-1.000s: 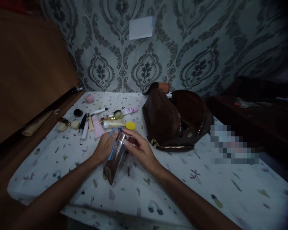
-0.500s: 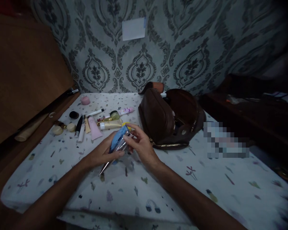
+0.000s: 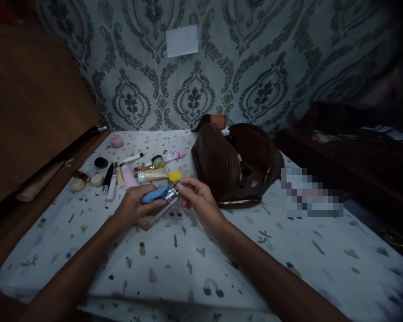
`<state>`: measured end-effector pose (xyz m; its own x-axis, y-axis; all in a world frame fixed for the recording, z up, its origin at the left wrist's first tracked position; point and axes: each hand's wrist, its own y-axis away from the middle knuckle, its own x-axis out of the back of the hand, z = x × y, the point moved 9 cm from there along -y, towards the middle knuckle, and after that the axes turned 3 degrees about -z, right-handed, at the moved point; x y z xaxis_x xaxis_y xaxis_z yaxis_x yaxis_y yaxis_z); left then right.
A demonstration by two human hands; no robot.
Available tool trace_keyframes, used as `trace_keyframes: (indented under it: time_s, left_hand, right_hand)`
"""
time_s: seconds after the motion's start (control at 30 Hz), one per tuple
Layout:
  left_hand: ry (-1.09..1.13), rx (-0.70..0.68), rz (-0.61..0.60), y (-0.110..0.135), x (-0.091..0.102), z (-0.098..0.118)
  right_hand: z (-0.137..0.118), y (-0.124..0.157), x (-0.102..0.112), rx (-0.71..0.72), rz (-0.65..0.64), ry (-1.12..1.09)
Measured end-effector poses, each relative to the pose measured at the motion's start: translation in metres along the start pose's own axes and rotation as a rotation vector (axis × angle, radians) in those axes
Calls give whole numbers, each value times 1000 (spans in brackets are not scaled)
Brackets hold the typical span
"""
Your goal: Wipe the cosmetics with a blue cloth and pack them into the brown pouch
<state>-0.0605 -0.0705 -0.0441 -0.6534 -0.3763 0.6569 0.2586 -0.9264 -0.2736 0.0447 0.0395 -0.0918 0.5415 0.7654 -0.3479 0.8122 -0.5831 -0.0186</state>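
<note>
My left hand (image 3: 133, 205) is closed around a blue, soft-looking item (image 3: 155, 195) and a shiny see-through plastic packet (image 3: 172, 192). What the blue item is, and whether it lies inside the packet, I cannot tell. The fingers of my right hand (image 3: 199, 197) pinch the packet's upper right end. Just beyond the hands are a round yellow lid or jar (image 3: 175, 177), a cream-coloured tube (image 3: 153, 175) and a pink tube (image 3: 129, 175), partly hidden by my left hand. An open brown zip bag (image 3: 215, 161) stands to the right of them.
Several cosmetics lie at the left, among them a white tube (image 3: 112, 188), a black round lid (image 3: 101, 162) and a pink jar (image 3: 117, 141). A patterned cloth (image 3: 174, 277) covers the table. A brown wooden panel (image 3: 36, 103) rises at the left; a blurred-out item (image 3: 310, 194) lies right.
The packet and blue item have tilted flatter in my hands, with the blue item turned toward the left. The yellow lid or jar shows more fully. The view has shifted slightly.
</note>
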Motion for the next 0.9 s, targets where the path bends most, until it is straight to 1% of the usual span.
trace_keyframes:
  time_s: [0.1, 0.17, 0.27, 0.3, 0.37, 0.5, 0.57, 0.77, 0.9]
  left_hand:
    - [-152, -99, 28, 2, 0, 8]
    - [-235, -185, 4, 4, -9, 15]
    - [-358, -304, -65, 10, -27, 21]
    - [-400, -324, -76, 11, -32, 20]
    - [-459, -328, -70, 12, -35, 18]
    - [-503, -325, -9, 11, -28, 16]
    - [-546, -347, 38, 11, -24, 19]
    - [-680, -445, 198, 17, -18, 36]
    - [-765, -485, 225, 20, -20, 43]
  right_hand:
    - [-1, 0, 5, 9, 57, 59]
    - [-2, -1, 5, 22, 64, 79]
    - [-1, -2, 2, 21, 36, 93]
    - [1, -2, 2, 15, 29, 83]
    - [4, -3, 3, 2, 25, 19]
    - [10, -5, 4, -47, 9, -165]
    - [11, -5, 4, -63, 2, -193]
    - [6, -4, 1, -40, -46, -98]
    - [1, -5, 7, 40, -9, 15]
